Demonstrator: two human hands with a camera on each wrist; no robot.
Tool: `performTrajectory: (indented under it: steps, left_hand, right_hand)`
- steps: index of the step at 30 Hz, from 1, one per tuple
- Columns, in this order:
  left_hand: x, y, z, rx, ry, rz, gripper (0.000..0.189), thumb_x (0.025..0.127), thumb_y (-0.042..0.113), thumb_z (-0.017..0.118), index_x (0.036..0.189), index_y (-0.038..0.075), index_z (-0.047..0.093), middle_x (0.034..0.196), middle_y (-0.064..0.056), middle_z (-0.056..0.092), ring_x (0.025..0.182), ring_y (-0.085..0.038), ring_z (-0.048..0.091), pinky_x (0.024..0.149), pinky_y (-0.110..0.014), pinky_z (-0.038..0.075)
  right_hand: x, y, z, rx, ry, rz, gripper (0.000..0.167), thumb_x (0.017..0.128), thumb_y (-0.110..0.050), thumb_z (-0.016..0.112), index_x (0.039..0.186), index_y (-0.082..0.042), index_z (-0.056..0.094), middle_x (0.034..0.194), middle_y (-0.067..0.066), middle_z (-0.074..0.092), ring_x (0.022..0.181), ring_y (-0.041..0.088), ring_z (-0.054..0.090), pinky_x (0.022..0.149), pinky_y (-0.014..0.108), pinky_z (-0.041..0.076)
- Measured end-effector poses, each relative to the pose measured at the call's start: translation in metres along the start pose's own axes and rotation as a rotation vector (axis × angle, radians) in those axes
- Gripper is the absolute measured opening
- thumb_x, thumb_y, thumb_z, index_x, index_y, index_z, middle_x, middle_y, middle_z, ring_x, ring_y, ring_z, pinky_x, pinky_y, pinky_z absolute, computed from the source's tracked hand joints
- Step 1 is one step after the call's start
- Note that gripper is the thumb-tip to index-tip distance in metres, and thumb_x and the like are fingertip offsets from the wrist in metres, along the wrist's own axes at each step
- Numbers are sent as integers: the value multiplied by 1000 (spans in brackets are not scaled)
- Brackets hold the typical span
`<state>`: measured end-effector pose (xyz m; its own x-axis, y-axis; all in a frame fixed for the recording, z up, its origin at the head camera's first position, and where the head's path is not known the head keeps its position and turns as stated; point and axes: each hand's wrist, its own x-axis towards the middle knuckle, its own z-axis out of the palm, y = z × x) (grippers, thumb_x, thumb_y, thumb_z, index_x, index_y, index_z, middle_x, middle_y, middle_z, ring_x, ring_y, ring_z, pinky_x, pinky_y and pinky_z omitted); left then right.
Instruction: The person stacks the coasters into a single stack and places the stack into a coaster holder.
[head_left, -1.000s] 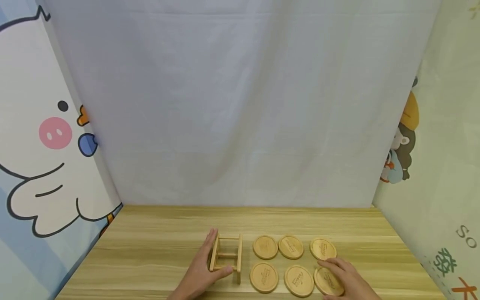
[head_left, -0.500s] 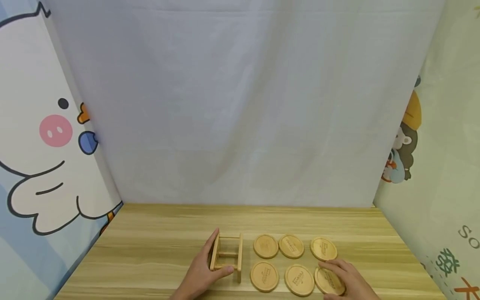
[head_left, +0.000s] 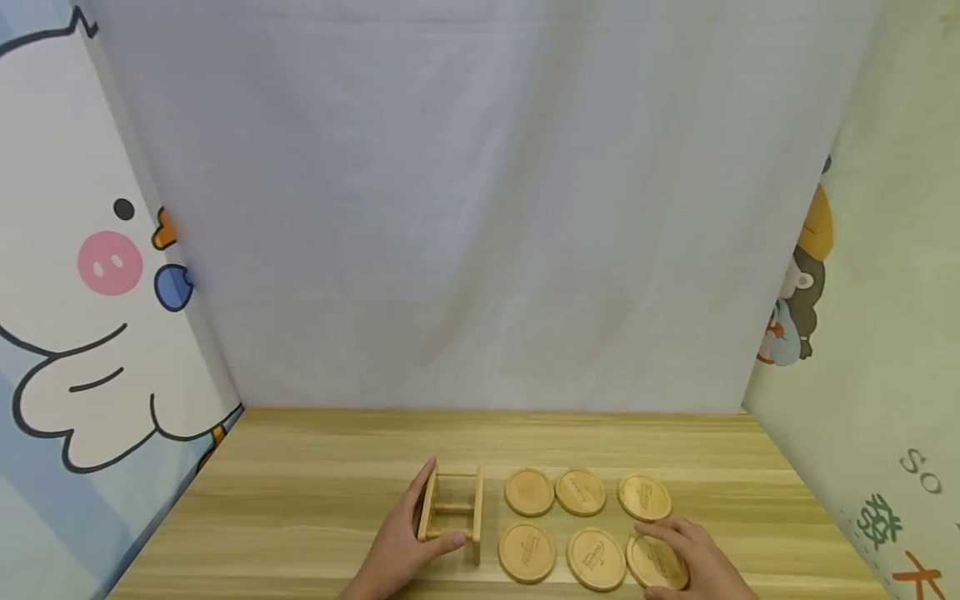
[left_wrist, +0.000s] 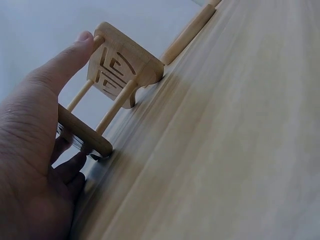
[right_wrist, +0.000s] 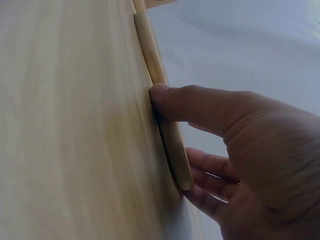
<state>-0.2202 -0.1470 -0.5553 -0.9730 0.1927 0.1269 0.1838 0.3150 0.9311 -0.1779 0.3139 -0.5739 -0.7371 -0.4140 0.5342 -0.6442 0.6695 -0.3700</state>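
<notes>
My left hand (head_left: 396,542) grips a small wooden coaster rack (head_left: 478,515), its thumb along the near rail and its fingers at the left side panel. In the left wrist view the rack's far end panel (left_wrist: 120,67) shows cut-out slots, and it stands on the table. With thumb and fingers at its edge, my right hand (head_left: 697,557) holds the near right round wooden coaster (head_left: 654,562). From the right wrist, that coaster (right_wrist: 174,145) looks nearly flat on the table, with a dark narrow gap along its lower edge.
Several other round coasters lie flat in two rows between the hands: a plain one (head_left: 529,492) at back left, engraved ones (head_left: 581,492) around it. The wooden table (head_left: 315,467) meets a white cloth (head_left: 480,250) behind; printed cartoon panels (head_left: 112,367) flank the sides.
</notes>
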Motion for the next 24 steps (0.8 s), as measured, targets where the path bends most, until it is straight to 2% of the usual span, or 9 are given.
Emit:
performTrajectory:
  steps: [5,9,17,24]
  left_hand:
    - [-1,-4,-1,3,-7,15,111,92,33,94,179,24,26,170,-21,47,143,-39,59,112,-58,53]
    - [-2,-8,0,13,4,27,111,91,34,94,179,21,27,170,-21,46,146,-42,56,115,-62,49]
    - [-2,-9,1,10,11,21,112,91,36,94,179,21,27,173,-21,42,152,-48,48,120,-72,41]
    - [0,-8,1,12,5,8,110,92,38,93,179,23,27,174,-20,42,153,-48,48,119,-74,41]
  right_hand:
    - [2,-3,0,7,1,42,62,88,-43,97,135,-9,77,120,-2,69,114,2,55,79,30,53]
    - [3,-3,0,-1,20,37,60,86,-45,97,129,-7,80,116,-3,68,109,1,54,77,30,51]
    - [8,-9,-3,-34,34,72,60,74,-30,104,125,-7,81,113,-1,67,105,1,54,75,29,50]
    - [17,-19,-7,-27,9,92,61,75,-28,103,127,-7,81,116,-2,66,107,2,54,77,30,52]
